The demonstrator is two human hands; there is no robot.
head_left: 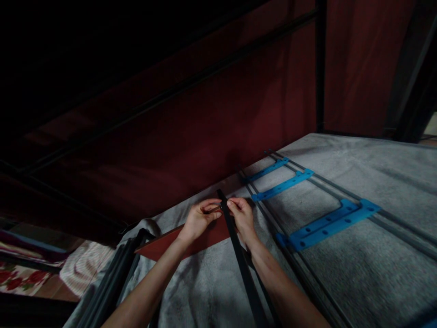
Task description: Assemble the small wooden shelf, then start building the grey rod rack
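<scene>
Both hands meet near the far end of a long black bar (pixel 241 257), which runs from there toward me. With fingers pinched, my left hand (pixel 200 219) is at the bar's left side, on a small thing at the bar that I cannot make out. My right hand (pixel 243 217) grips the bar's end from the right, thumb and fingers closed on it. Beneath the hands a flat reddish-brown panel (pixel 160 246) lies on the grey blanket (pixel 205 287). A second dark bar shows partly behind my right forearm.
To the right lie thin dark rods (pixel 327 187) joined by several blue brackets (pixel 331 225) with holes. Several black bars (pixel 109 278) are stacked at the left edge. A dark red cloth (pixel 218 123) with a black frame rail (pixel 164 98) rises behind. Striped fabric (pixel 85 269) hangs at lower left.
</scene>
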